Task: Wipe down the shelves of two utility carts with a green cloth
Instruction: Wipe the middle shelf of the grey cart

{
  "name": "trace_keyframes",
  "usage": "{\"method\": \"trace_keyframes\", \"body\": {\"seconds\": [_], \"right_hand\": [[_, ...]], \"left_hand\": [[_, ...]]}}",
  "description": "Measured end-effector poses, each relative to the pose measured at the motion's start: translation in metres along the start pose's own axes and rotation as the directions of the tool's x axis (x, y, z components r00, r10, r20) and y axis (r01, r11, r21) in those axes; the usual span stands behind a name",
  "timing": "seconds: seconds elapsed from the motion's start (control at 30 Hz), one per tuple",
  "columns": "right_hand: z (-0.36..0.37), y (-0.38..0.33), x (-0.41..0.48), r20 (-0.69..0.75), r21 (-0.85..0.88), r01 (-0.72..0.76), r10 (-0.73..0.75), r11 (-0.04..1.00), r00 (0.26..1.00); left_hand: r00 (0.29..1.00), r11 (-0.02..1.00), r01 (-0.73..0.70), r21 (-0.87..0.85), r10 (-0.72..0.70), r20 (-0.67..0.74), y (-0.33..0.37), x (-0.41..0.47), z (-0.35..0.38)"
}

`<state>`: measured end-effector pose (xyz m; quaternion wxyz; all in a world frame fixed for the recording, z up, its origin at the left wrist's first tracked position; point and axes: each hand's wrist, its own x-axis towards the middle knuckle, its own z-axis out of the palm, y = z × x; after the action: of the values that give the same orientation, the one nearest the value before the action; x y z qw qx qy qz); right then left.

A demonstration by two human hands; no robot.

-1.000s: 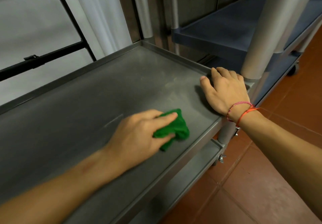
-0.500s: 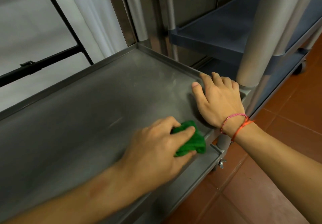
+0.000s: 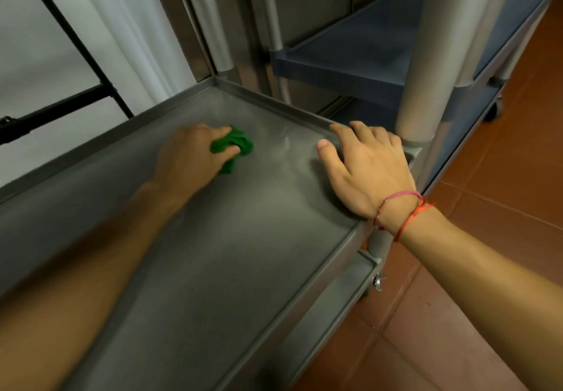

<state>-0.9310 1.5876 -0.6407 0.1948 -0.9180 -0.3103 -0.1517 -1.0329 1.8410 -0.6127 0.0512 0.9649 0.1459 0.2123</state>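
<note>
A steel cart shelf with a raised rim fills the lower left of the head view. My left hand grips a bunched green cloth and presses it onto the shelf near the far right corner. My right hand lies flat on the shelf at its right end, fingers reaching the rim beside a grey upright post. Two thread bracelets circle the right wrist. A second cart with blue shelves stands just beyond.
A lower steel shelf shows under the near edge. Red floor tiles lie to the right. A white curtain and a black bar frame stand behind the cart at left. A caster of the blue cart is at right.
My left hand has swept the cloth from the near edge of the shelf away toward the far corner. The right hand stays planted at the shelf's right end.
</note>
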Motion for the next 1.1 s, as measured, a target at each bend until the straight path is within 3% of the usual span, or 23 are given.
{"method": "trace_keyframes", "body": {"seconds": [0.17, 0.33, 0.47, 0.53, 0.73, 0.93, 1.1], "right_hand": [[-0.002, -0.001, 0.001, 0.001, 0.052, -0.018, 0.018, 0.998, 1.0], [-0.002, -0.003, 0.002, -0.01, 0.093, -0.027, 0.028, 0.995, 1.0], [-0.003, -0.002, 0.001, -0.012, 0.1, -0.026, 0.027, 0.995, 1.0], [-0.004, -0.002, 0.002, -0.006, 0.113, -0.018, 0.019, 0.993, 1.0], [-0.003, 0.0, 0.002, -0.02, 0.132, -0.013, 0.016, 0.991, 1.0], [-0.001, 0.001, 0.001, -0.029, 0.134, 0.0, 0.004, 0.991, 1.0], [0.0, 0.0, 0.0, -0.037, 0.114, -0.005, 0.009, 0.993, 0.999]], "left_hand": [[0.999, 0.998, -0.03, -0.047, 0.032, 0.035, 0.031, -0.015, -0.004], [0.942, 0.934, -0.335, -0.128, 0.328, -0.067, 0.087, -0.074, -0.011], [0.902, 0.888, -0.431, -0.162, 0.427, -0.063, 0.091, -0.079, -0.008], [0.927, 0.909, -0.374, -0.184, 0.373, -0.041, 0.071, -0.059, -0.001], [0.999, 0.994, -0.033, -0.106, 0.036, 0.022, -0.036, 0.012, 0.005], [0.978, 0.966, 0.207, 0.154, -0.207, -0.016, -0.119, 0.043, 0.004], [0.933, 0.919, 0.36, 0.162, -0.357, -0.051, -0.141, 0.05, 0.006]]}}
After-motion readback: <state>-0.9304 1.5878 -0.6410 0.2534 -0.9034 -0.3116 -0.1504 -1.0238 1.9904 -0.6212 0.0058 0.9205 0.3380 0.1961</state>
